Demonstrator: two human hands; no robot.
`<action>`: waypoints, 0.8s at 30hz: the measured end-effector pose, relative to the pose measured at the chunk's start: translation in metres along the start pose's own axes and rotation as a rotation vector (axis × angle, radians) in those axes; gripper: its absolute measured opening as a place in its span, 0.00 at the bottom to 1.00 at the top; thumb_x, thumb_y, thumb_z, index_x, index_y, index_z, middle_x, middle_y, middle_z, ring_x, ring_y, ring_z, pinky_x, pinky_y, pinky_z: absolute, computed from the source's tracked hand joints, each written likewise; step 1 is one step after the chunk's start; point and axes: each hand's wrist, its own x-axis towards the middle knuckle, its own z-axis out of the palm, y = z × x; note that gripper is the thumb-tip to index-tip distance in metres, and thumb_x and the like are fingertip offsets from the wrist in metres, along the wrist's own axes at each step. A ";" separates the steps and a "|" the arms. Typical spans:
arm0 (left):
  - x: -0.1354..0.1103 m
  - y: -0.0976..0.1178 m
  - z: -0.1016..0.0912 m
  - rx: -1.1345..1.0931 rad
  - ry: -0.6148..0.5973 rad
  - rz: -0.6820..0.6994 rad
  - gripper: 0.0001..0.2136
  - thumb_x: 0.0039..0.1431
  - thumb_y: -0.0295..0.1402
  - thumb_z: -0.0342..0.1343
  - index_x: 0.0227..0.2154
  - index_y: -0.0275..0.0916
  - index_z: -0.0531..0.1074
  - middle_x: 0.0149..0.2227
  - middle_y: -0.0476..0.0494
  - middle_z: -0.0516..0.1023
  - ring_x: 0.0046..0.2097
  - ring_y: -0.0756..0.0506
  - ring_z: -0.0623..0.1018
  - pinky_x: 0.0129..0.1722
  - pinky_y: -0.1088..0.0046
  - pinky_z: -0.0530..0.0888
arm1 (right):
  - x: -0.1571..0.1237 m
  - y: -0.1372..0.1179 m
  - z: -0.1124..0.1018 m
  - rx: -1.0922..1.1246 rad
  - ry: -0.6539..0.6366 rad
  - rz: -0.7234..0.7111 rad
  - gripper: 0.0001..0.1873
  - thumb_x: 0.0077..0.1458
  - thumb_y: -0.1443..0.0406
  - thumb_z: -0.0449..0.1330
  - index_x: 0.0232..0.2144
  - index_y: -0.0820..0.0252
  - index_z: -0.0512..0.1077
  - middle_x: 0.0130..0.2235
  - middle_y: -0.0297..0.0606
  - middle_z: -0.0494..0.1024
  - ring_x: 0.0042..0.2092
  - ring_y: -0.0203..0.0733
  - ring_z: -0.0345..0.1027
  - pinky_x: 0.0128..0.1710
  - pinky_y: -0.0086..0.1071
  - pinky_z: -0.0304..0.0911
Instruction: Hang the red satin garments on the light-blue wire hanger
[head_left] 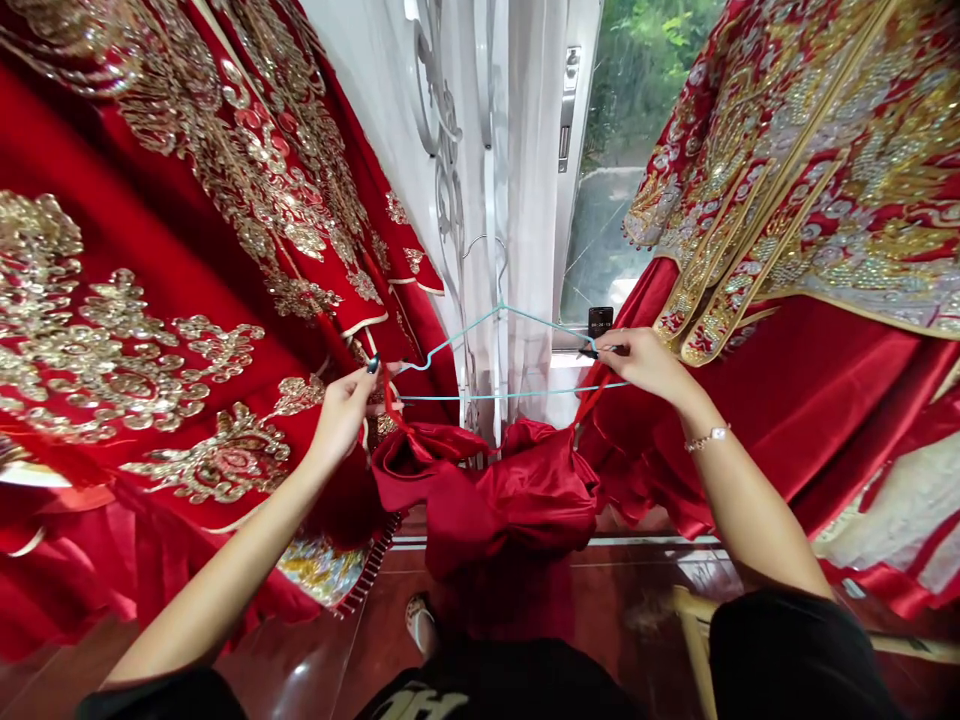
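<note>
A light blue wire hanger hangs level in front of me, its hook pointing up. Below it a red satin garment droops in folds from thin red straps at both ends of the hanger. At the left end, my left hand is closed, pinching the strap there beside the hanger's tip. My right hand pinches the hanger's right corner, where the other strap runs down. Its fingertips partly cover that corner.
Red gowns with gold embroidery hang close on the left. A beaded red jacket and red skirt hang on the right. Behind are a white scrolled metal stand, a window and a small dark timer screen. Wooden legs stand low right.
</note>
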 end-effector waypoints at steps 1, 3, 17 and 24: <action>-0.001 -0.002 0.001 -0.018 0.004 0.002 0.21 0.50 0.51 0.63 0.36 0.36 0.81 0.44 0.36 0.84 0.50 0.35 0.81 0.32 0.65 0.85 | -0.004 0.002 0.002 0.009 -0.006 -0.004 0.10 0.51 0.68 0.56 0.25 0.60 0.78 0.29 0.37 0.80 0.32 0.42 0.72 0.36 0.32 0.63; 0.000 -0.002 0.002 -0.067 0.018 0.018 0.21 0.50 0.51 0.63 0.35 0.36 0.81 0.43 0.36 0.84 0.50 0.34 0.81 0.35 0.63 0.85 | -0.009 0.005 0.006 0.020 0.003 -0.009 0.11 0.53 0.68 0.55 0.28 0.60 0.79 0.32 0.39 0.82 0.34 0.43 0.74 0.38 0.33 0.65; 0.032 0.032 -0.026 -0.066 0.013 -0.053 0.30 0.63 0.57 0.50 0.39 0.31 0.79 0.44 0.27 0.83 0.54 0.34 0.80 0.39 0.58 0.84 | -0.015 0.029 0.020 -0.070 0.140 -0.094 0.12 0.59 0.60 0.56 0.31 0.55 0.79 0.31 0.42 0.79 0.33 0.46 0.72 0.36 0.38 0.66; 0.052 0.037 -0.024 0.035 -0.146 -0.272 0.28 0.58 0.58 0.56 0.36 0.35 0.82 0.38 0.28 0.85 0.47 0.33 0.83 0.30 0.66 0.83 | -0.012 0.034 0.026 0.018 0.118 -0.049 0.11 0.57 0.59 0.58 0.30 0.54 0.79 0.30 0.40 0.79 0.32 0.45 0.72 0.34 0.37 0.66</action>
